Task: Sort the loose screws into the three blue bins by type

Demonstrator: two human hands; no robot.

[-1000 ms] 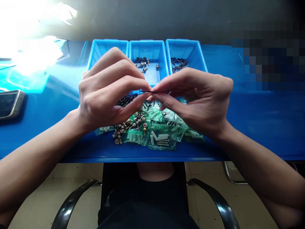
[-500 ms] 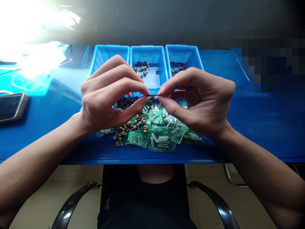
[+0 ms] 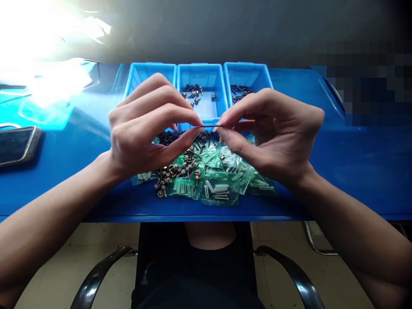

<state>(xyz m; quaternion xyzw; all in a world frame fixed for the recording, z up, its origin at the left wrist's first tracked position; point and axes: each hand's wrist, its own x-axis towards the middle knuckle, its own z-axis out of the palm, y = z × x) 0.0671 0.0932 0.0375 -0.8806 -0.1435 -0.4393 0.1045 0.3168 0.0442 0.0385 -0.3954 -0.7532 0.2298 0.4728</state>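
A dark threaded screw [image 3: 211, 126] lies level between my hands. My left hand [image 3: 151, 124] pinches one end of it between thumb and forefinger, and my right hand [image 3: 273, 128] pinches the other end. Below them on the table is a heap of black screws [image 3: 169, 137], hex-head screws with washers [image 3: 174, 171] and green-tinted clear bags [image 3: 220, 189] holding white plugs and screws. Behind my hands stand three blue bins; the middle bin [image 3: 206, 112] has several hex-head screws in it, the right bin [image 3: 247, 65] has black screws. My left hand partly hides the left bin [image 3: 152, 65].
A phone [image 3: 17, 145] lies at the left on the blue table [image 3: 347, 171]. Bright papers or plastic [image 3: 61, 81] are at the back left under strong glare. Black chair armrests [image 3: 96, 274] show below the table edge.
My right hand has shifted slightly to the right, and more of the screw's thread shows between my fingertips. The camera view has moved a little. Both hands keep their pinch.
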